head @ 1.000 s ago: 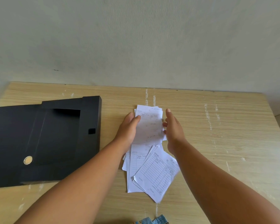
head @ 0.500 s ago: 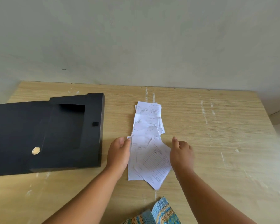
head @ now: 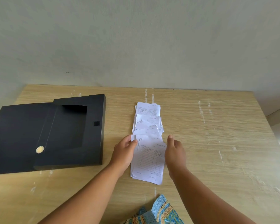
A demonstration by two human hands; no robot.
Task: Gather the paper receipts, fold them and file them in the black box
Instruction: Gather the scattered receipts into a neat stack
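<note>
Several white paper receipts (head: 148, 131) lie in a loose overlapping line down the middle of the wooden table (head: 217, 143). The nearest, largest printed sheet (head: 149, 162) sits between my hands. My left hand (head: 125, 151) rests against its left edge, thumb pressed on the paper's top left corner. My right hand (head: 174, 151) stands on its side along the right edge, fingers together and pointing away from me. The black box (head: 55, 135) lies open on the left, its flap with a round metal stud (head: 40, 149) spread toward the table's edge.
A grey wall rises behind the table's far edge. Blue and yellow patterned cloth (head: 158, 212) shows at the bottom, below the table's near edge. Bare wood with pale scuffs stretches to the right of the receipts.
Both hands have drawn back from the far end of the receipt line to the near sheets, and the bottom sheet now lies straighter between them. The view has shifted slightly.
</note>
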